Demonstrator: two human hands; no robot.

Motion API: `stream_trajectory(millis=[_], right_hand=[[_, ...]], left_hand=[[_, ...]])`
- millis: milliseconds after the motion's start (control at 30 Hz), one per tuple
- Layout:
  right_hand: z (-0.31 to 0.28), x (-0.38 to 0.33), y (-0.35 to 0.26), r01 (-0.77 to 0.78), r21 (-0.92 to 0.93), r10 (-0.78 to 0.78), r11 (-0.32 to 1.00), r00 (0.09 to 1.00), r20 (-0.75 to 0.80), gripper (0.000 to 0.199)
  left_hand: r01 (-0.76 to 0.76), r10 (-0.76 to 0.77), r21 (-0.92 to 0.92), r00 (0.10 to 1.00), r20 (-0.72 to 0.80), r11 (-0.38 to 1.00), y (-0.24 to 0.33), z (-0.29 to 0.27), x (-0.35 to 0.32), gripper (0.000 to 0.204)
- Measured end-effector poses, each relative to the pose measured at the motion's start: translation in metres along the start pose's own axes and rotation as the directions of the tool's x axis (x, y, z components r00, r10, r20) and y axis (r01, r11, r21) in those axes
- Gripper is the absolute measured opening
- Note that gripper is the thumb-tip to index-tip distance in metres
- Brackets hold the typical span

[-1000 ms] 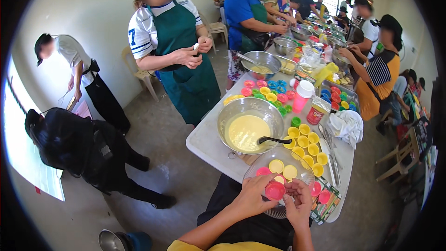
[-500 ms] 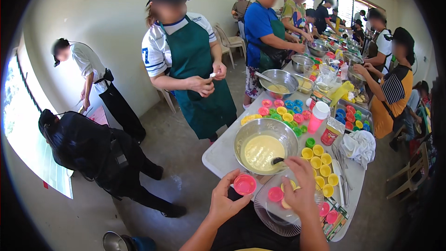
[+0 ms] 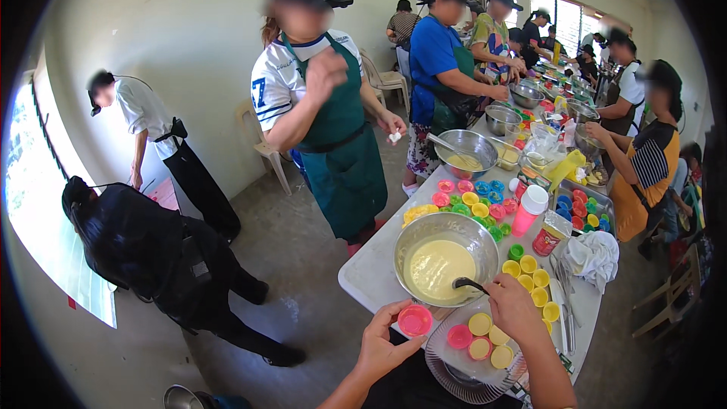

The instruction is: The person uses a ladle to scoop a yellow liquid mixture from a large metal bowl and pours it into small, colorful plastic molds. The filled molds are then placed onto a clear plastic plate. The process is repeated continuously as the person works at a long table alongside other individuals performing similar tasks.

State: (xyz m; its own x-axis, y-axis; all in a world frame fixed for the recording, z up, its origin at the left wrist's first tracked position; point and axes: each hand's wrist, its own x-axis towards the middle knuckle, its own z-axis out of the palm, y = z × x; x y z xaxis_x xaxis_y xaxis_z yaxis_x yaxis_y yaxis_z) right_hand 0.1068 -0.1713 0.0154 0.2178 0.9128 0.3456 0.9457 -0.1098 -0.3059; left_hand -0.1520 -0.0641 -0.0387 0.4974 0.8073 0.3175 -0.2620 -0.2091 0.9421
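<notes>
My left hand [image 3: 379,344] holds a pink plastic cup [image 3: 415,321] upright between thumb and fingers, just below the front of the steel mixing bowl [image 3: 488,246]. Pale yellow batter [image 3: 443,266] fills the bottom of that bowl. A black ladle [image 3: 471,283] leans inside, its head in the batter. My right hand [image 3: 516,304] is closed on the end of its handle. Beneath my hands is a clear ribbed plastic tray [image 3: 445,377]. It carries several batter-filled cups [image 3: 480,324] and a pink cup [image 3: 459,336] that looks unfilled.
Yellow cups [image 3: 539,298] and metal utensils [image 3: 566,310] lie to the right, near a white cloth [image 3: 593,257]. Beyond the bowl are colourful cups [image 3: 462,208], a pink tumbler [image 3: 528,216] and a can [image 3: 550,236]. A person in a green apron [image 3: 341,159] stands across the corner.
My right hand has gone from the cups on the tray to the ladle handle. The left still holds the pink cup. The person in the green apron has raised one hand.
</notes>
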Motion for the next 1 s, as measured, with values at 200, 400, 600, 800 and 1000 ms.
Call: stream_trajectory(millis=[200, 400, 600, 800, 1000], right_hand=[[0.002, 0.011, 0.008, 0.063, -0.14, -0.049, 0.988, 0.994, 0.097, 0.015], [0.013, 0.049, 0.021, 0.122, -0.337, -0.106, 0.933, 0.992, 0.066, 0.005], [0.027, 0.062, 0.031, 0.129, -0.231, -0.119, 0.964, 0.991, 0.056, 0.003], [0.035, 0.072, 0.054, 0.021, -0.318, -0.043, 0.948, 0.997, -0.062, 0.011], [0.049, 0.076, 0.046, 0.103, -0.157, -0.09, 0.982, 0.992, 0.091, 0.006]], left_hand=[[0.037, -0.037, -0.018, 0.999, 0.002, 0.999, 0.001, 0.0, 0.006, 0.072], [0.031, -0.028, -0.088, 0.999, 0.037, 0.996, -0.003, 0.003, 0.011, 0.068], [0.041, -0.038, -0.126, 0.999, 0.028, 0.991, -0.003, 0.002, 0.01, 0.067], [0.081, -0.082, -0.141, 0.997, -0.006, 0.987, 0.001, -0.005, 0.013, 0.069], [0.07, -0.078, -0.162, 0.996, -0.046, 0.984, 0.002, -0.003, 0.01, 0.068]])
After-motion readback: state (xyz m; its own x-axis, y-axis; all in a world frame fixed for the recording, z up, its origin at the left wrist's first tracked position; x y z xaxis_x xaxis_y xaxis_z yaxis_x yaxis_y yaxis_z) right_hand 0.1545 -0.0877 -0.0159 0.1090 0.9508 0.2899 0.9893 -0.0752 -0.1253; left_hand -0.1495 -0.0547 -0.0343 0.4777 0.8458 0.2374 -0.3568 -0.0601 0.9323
